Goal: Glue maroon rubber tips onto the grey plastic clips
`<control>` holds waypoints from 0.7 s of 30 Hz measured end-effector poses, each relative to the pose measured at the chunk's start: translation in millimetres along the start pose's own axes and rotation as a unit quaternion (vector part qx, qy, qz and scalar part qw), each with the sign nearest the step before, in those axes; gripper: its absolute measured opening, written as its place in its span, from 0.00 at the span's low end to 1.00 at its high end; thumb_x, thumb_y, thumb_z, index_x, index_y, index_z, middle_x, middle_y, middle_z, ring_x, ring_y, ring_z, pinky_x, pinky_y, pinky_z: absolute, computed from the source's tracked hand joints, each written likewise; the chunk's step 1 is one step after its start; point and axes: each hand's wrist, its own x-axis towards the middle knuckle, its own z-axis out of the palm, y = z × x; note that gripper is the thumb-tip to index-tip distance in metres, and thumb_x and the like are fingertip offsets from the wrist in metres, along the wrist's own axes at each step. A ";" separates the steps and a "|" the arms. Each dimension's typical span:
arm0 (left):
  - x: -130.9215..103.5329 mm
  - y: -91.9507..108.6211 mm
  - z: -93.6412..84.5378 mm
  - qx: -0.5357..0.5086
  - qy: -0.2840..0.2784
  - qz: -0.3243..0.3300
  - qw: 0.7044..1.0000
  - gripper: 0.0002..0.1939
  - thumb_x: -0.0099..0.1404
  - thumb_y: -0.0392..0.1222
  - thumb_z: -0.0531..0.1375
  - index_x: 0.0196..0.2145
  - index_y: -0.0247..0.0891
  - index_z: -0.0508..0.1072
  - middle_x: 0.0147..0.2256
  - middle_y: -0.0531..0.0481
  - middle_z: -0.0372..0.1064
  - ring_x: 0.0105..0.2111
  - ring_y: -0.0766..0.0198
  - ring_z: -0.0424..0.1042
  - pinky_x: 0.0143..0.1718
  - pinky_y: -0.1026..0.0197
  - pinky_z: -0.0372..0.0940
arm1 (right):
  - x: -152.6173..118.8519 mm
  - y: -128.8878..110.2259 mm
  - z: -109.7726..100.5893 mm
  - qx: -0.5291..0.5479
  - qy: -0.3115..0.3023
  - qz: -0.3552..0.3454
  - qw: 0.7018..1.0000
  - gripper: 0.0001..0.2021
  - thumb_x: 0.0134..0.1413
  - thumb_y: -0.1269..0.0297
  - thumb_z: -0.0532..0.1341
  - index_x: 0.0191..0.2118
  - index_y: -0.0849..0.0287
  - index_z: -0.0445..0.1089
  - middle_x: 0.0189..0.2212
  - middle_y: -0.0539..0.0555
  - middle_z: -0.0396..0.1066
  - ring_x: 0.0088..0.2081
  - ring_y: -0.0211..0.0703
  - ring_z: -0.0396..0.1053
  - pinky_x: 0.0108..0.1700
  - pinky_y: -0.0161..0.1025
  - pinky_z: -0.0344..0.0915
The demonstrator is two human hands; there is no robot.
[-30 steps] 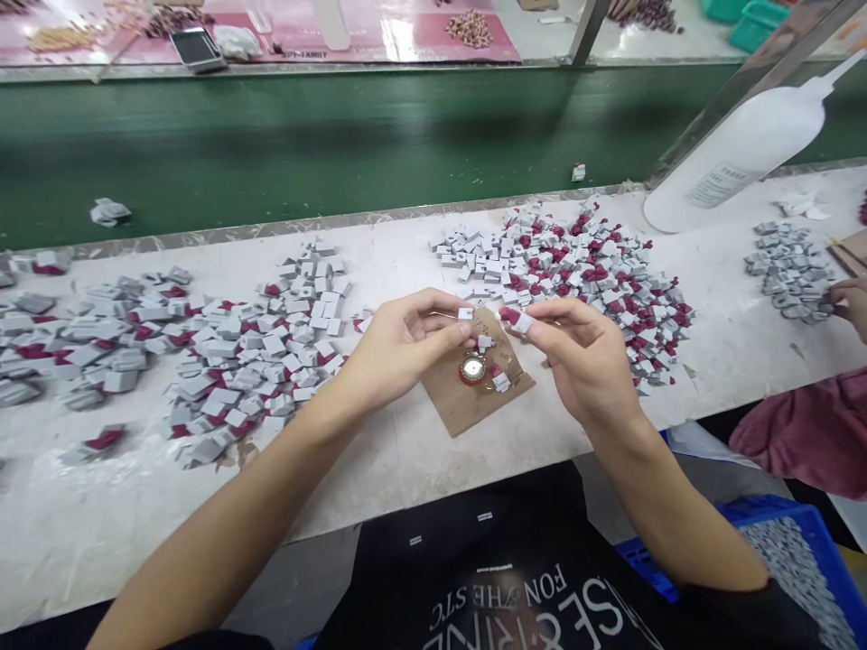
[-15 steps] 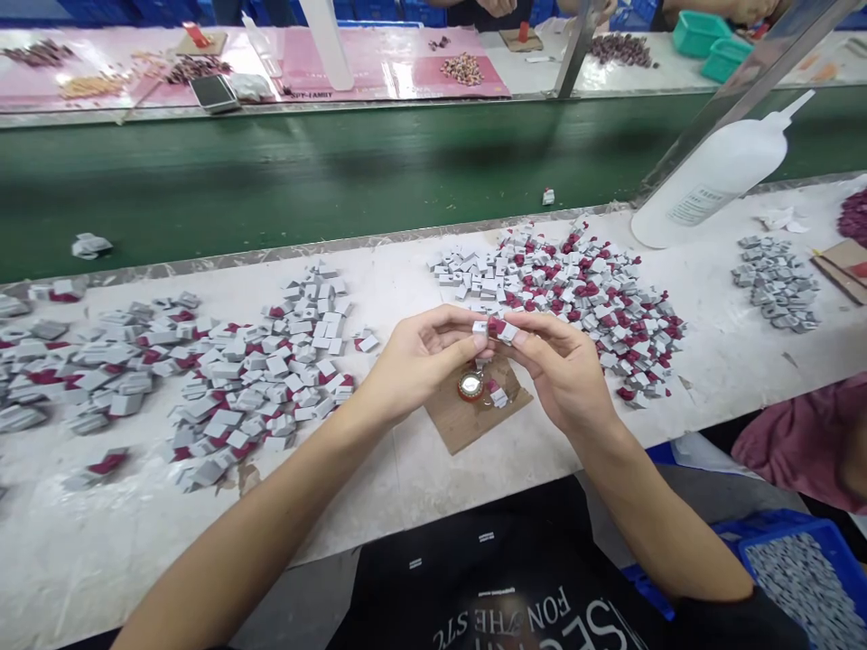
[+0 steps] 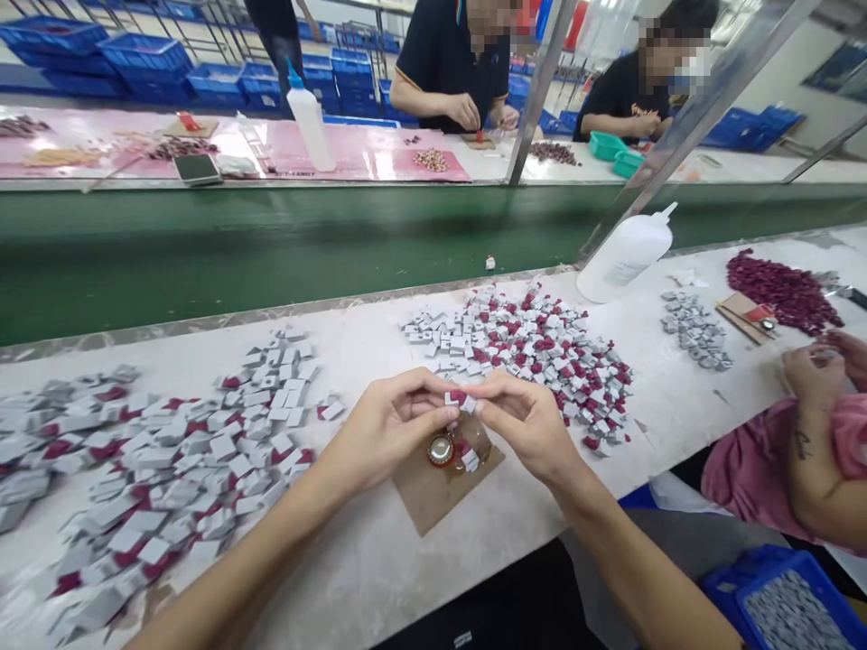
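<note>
Over a brown cardboard square [image 3: 424, 506], my left hand [image 3: 396, 429] and my right hand [image 3: 525, 424] meet, each pinching one side of a small grey-and-maroon plastic piece [image 3: 461, 399]. Its exact kind is too small to make out. Just below the fingers, a round metal cap-like dish [image 3: 441, 449] with a reddish rim rests on the cardboard. Beside it lies another grey-and-maroon piece [image 3: 469, 457]. Behind my right hand spreads a heap of grey-and-maroon pieces [image 3: 542, 348]; a larger heap of such pieces [image 3: 203, 469] covers the bench to the left.
A white squeeze bottle [image 3: 627, 257] leans by a metal post. Grey parts [image 3: 696, 329] and a maroon pile [image 3: 786, 289] lie at right, near a co-worker's hands [image 3: 816, 370]. A green belt [image 3: 271, 244] runs behind the bench. A blue crate [image 3: 792, 605] stands low right.
The camera view has tilted up and shifted right, showing more co-workers. Grey parts that looked slightly apart between my hands now sit closer together, with maroon between them.
</note>
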 end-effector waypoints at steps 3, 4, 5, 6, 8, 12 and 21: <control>14.4 3.1 -6.8 0.030 -0.015 0.001 0.999 0.15 0.66 0.52 0.74 0.42 0.40 0.82 0.37 0.45 0.85 0.38 0.52 0.85 0.42 0.52 0.79 | 11.6 -2.4 -3.5 -0.016 -0.019 0.020 0.999 0.07 0.65 0.58 0.74 0.46 0.50 0.87 0.42 0.55 0.85 0.47 0.50 0.84 0.54 0.49 0.82; 21.8 4.6 -10.7 0.052 -0.018 0.004 0.998 0.15 0.66 0.53 0.74 0.42 0.40 0.82 0.37 0.45 0.85 0.38 0.52 0.84 0.42 0.51 0.79 | 19.1 -4.6 -5.0 -0.031 -0.031 0.028 0.999 0.07 0.65 0.57 0.73 0.46 0.50 0.86 0.43 0.55 0.85 0.48 0.51 0.84 0.55 0.51 0.82; 30.9 6.4 -15.8 0.087 -0.015 0.010 0.996 0.15 0.66 0.54 0.73 0.42 0.40 0.82 0.38 0.45 0.85 0.39 0.51 0.84 0.43 0.50 0.79 | 29.3 -7.4 -7.0 -0.055 -0.045 0.036 0.997 0.08 0.66 0.57 0.73 0.47 0.50 0.86 0.44 0.55 0.85 0.48 0.51 0.84 0.55 0.52 0.82; 41.6 8.3 -22.0 0.134 0.000 0.021 0.991 0.14 0.66 0.53 0.72 0.41 0.41 0.82 0.38 0.45 0.85 0.40 0.50 0.84 0.45 0.49 0.78 | 42.5 -10.9 -9.8 -0.096 -0.053 0.042 0.993 0.09 0.66 0.58 0.72 0.49 0.50 0.85 0.46 0.56 0.85 0.49 0.52 0.84 0.55 0.53 0.82; 67.9 12.7 -37.5 0.242 0.069 0.044 0.967 0.10 0.67 0.50 0.70 0.39 0.41 0.83 0.40 0.44 0.85 0.42 0.49 0.83 0.49 0.48 0.77 | 78.4 -18.7 -17.4 -0.227 -0.033 0.050 0.972 0.13 0.68 0.61 0.70 0.56 0.49 0.83 0.53 0.57 0.84 0.51 0.52 0.83 0.53 0.51 0.82; 130.5 20.3 -73.3 0.311 0.267 -0.040 0.911 0.04 0.67 0.41 0.69 0.38 0.40 0.81 0.44 0.41 0.85 0.48 0.48 0.82 0.54 0.51 0.75 | 172.3 -26.7 -34.6 -0.453 0.103 0.065 0.883 0.19 0.74 0.68 0.61 0.64 0.56 0.77 0.59 0.63 0.81 0.57 0.54 0.80 0.60 0.51 0.76; 205.1 8.3 -110.3 0.333 0.308 -0.138 0.880 0.04 0.67 0.39 0.72 0.37 0.41 0.80 0.49 0.35 0.85 0.53 0.44 0.82 0.54 0.49 0.73 | 266.8 11.9 -21.0 -0.543 0.059 0.088 0.833 0.11 0.65 0.76 0.65 0.46 0.60 0.84 0.48 0.64 0.85 0.53 0.56 0.80 0.58 0.45 0.70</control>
